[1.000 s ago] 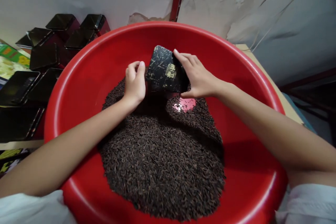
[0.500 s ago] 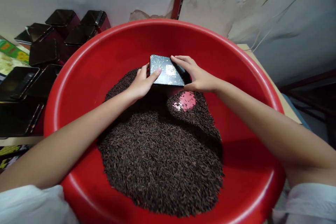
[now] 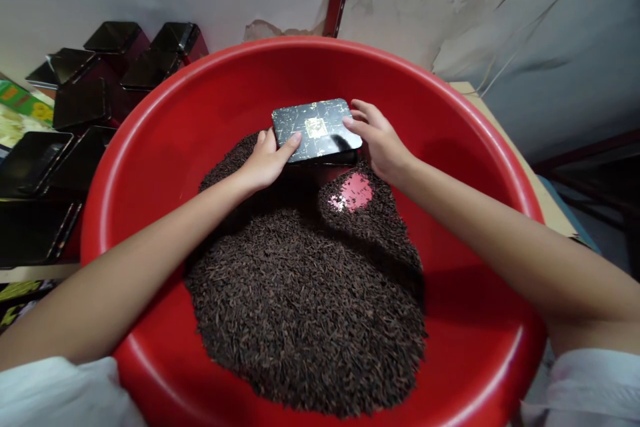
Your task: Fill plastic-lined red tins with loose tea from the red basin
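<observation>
Peeling grey wall [image 3: 450,0], upper right. Frame ctr.: black gold-flecked rectangular metal tin [image 3: 327,121] over dark loose leaves [image 3: 310,307] in round red plastic tub [image 3: 240,93]. L. hand [image 3: 267,161] clamps tin's left edge; R. hand [image 3: 381,143] has slackened half-open, right edge, leaving L. main hold.

At the red tub [image 3: 235,90]'s back, room is left. Nearer its middle, the way is blocked by the lid [image 3: 330,113], left hand [image 3: 267,161] and right hand [image 3: 384,145]. Its sides are crossed by arms [image 3: 480,237], its outer left crowded by tins [image 3: 83,103].
</observation>
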`<state>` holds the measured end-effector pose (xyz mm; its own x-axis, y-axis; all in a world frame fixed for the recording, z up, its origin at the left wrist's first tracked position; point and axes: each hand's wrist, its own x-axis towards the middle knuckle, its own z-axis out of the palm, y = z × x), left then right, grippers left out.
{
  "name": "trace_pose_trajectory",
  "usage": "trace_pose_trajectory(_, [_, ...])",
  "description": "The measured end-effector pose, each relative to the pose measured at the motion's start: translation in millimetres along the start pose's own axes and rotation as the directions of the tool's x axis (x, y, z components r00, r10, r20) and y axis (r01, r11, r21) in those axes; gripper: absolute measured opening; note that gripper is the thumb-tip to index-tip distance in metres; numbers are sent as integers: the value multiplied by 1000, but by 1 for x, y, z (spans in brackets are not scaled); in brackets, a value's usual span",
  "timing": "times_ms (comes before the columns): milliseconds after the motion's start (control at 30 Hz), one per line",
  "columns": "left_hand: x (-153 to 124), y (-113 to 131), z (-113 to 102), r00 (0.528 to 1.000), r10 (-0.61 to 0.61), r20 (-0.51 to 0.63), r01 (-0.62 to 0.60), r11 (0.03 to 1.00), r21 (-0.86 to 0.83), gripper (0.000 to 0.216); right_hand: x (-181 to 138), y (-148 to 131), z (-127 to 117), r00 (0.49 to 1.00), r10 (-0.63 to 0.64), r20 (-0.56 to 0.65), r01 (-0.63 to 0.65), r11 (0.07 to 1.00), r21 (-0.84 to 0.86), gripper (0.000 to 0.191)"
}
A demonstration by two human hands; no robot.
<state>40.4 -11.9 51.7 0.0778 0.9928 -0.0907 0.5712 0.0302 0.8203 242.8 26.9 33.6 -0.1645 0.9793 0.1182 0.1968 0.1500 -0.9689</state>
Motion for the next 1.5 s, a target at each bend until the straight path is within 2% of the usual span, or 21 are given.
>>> trace_pose_trajectory(100, [0,2,0,1000,-1,20,-1,995,102,58,-3,5,11,984,168,-52,-155,968,195,49])
trace_pose_trajectory(233, [1,-2,1,998,60,25,-62,992,107,63,-9,3,18,976,211,-58,-179,923,339,43])
trace_pose_trajectory(367, [2,-9,1,991,107,85,-106,994,-26,69,-12,-5,12,985,173,22,-170,933,318,49])
trace_pose_trajectory(433, [2,-11,2,994,92,67,-86,993,-85,64,-13,-7,11,982,184,39,-187,939,289,48])
trace_pose_trajectory(533, [1,-10,8,997,81,-2,-79,962,-260,53,-13,-7,16,969,244,-31,-226,933,279,40])
trace_pose_trajectory(633, [-3,-6,13,996,95,2,-82,869,-487,49,-16,-5,25,941,305,-146,-259,928,269,45])
trace_pose_trajectory(733, [-10,-2,16,998,67,-11,-61,812,-581,46,-25,-5,32,934,325,-145,-277,920,276,52])
trace_pose_trajectory(867, [-17,3,16,987,-65,-145,-19,857,-515,41,-40,-8,40,945,251,-209,-216,960,180,59])
trace_pose_trajectory(967, [-16,6,14,984,-134,-120,67,892,-446,53,-47,-10,48,931,240,-274,-198,965,173,61])
trace_pose_trajectory(1033, [-13,6,13,984,-114,-140,57,933,-354,59,-48,-11,54,916,254,-311,-199,960,197,61])
trace_pose_trajectory(1167, [3,4,16,966,-13,-259,-36,982,-186,58,-39,-12,57,896,249,-366,-194,964,183,57])
trace_pose_trajectory(1333, [24,5,20,978,3,-207,-29,992,-123,50,-27,-3,44,916,207,-343,-193,978,75,58])
trace_pose_trajectory(1500, [19,7,19,973,34,-226,-68,987,-144,37,-36,5,45,922,89,-376,-117,992,-52,71])
